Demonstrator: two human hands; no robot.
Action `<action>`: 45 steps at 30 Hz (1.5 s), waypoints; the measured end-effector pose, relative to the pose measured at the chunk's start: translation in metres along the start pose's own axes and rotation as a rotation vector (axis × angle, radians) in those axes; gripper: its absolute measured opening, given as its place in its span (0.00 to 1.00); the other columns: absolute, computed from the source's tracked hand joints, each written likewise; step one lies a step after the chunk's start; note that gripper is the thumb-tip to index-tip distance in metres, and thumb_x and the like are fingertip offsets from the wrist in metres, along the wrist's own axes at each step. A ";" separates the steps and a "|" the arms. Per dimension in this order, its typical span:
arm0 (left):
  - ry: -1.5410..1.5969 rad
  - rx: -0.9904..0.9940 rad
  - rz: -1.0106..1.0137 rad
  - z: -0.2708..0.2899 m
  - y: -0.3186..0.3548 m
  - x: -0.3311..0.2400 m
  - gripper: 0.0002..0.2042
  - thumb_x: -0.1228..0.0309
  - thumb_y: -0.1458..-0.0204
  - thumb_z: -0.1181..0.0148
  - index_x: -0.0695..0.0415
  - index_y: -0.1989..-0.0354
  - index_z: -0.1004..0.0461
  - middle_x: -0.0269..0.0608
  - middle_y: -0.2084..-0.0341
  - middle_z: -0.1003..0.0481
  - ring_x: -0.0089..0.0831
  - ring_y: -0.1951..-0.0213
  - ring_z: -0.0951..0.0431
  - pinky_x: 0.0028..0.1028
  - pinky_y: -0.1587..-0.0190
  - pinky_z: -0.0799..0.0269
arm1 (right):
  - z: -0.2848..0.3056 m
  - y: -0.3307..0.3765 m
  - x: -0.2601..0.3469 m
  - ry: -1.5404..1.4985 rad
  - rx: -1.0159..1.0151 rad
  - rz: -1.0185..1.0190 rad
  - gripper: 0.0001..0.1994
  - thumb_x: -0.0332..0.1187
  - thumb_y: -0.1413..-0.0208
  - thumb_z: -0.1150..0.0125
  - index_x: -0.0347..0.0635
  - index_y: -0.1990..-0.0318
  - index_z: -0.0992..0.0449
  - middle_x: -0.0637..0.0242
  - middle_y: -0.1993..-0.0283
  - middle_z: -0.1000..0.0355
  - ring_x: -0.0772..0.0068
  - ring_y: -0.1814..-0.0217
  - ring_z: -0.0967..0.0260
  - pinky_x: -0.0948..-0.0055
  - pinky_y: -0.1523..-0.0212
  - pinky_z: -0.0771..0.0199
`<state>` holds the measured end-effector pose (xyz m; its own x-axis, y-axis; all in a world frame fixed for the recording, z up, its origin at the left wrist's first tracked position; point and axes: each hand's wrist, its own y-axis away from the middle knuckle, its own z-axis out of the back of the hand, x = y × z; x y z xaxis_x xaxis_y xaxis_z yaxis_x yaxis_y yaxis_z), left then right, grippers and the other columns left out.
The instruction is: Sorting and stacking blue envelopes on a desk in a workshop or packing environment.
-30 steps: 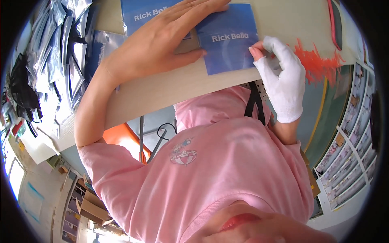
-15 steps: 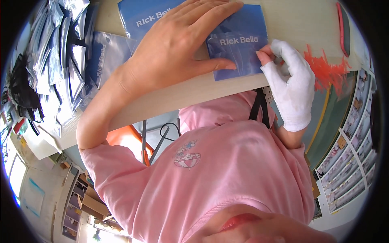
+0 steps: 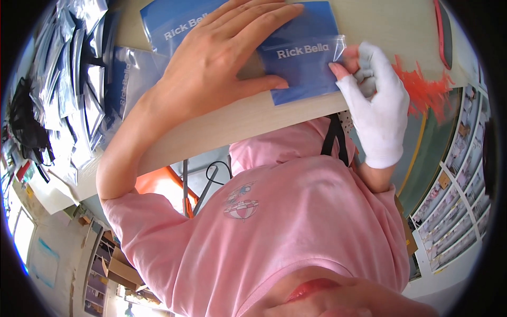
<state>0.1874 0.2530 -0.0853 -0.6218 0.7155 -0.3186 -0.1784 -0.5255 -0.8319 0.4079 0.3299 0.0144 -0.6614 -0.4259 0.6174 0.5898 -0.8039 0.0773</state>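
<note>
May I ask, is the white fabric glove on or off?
On: the glove covers the right hand, leaving the thumb tip bare at the blue plastic packet.

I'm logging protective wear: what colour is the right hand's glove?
The glove is white; see the head view.

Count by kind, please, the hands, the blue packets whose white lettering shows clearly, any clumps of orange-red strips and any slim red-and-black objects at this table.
Hands: 2, bare left hand and white-gloved right hand
Blue packets: 3, upper packet, middle packet and left packet
Strip clump: 1
Slim red-and-black object: 1
Total: 7
</note>
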 end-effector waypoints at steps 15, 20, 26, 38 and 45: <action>-0.152 0.472 0.648 0.053 -0.045 -0.044 0.39 0.65 0.56 0.27 0.53 0.32 0.36 0.45 0.34 0.34 0.47 0.32 0.38 0.42 0.28 0.47 | 0.005 -0.008 -0.007 0.118 -0.104 0.775 0.32 0.48 0.45 0.38 0.44 0.34 0.31 0.60 0.37 0.31 0.54 0.41 0.32 0.54 0.42 0.32; -0.500 0.716 0.589 0.120 -0.036 -0.020 0.34 0.64 0.52 0.31 0.51 0.34 0.33 0.42 0.34 0.34 0.43 0.31 0.38 0.42 0.25 0.55 | 0.052 -0.105 -0.007 0.421 0.008 0.609 0.28 0.50 0.37 0.49 0.50 0.33 0.37 0.53 0.29 0.40 0.44 0.28 0.43 0.45 0.30 0.45; -0.593 0.340 0.567 0.089 -0.066 -0.035 0.25 0.69 0.46 0.37 0.52 0.38 0.29 0.41 0.37 0.31 0.42 0.32 0.36 0.44 0.28 0.48 | -0.006 -0.068 -0.015 0.665 -0.055 0.855 0.23 0.50 0.41 0.42 0.43 0.47 0.26 0.58 0.45 0.31 0.56 0.43 0.32 0.58 0.41 0.34; -0.137 0.588 0.526 0.055 -0.051 -0.049 0.15 0.72 0.46 0.38 0.61 0.50 0.24 0.49 0.44 0.30 0.47 0.42 0.31 0.42 0.38 0.37 | -0.018 0.036 -0.012 -0.126 0.088 0.642 0.19 0.28 0.47 0.34 0.47 0.46 0.23 0.61 0.55 0.26 0.56 0.53 0.26 0.58 0.53 0.26; -0.179 0.455 0.343 0.034 -0.031 -0.035 0.22 0.70 0.44 0.38 0.59 0.40 0.30 0.54 0.37 0.35 0.48 0.34 0.37 0.43 0.34 0.41 | -0.034 0.016 -0.010 0.074 0.049 0.813 0.12 0.31 0.50 0.32 0.49 0.57 0.23 0.69 0.56 0.28 0.62 0.59 0.27 0.63 0.56 0.25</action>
<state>0.1890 0.2289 -0.0328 -0.8135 0.4021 -0.4201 -0.2292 -0.8857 -0.4038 0.4079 0.3065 -0.0173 -0.0458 -0.8957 0.4423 0.9169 -0.2134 -0.3372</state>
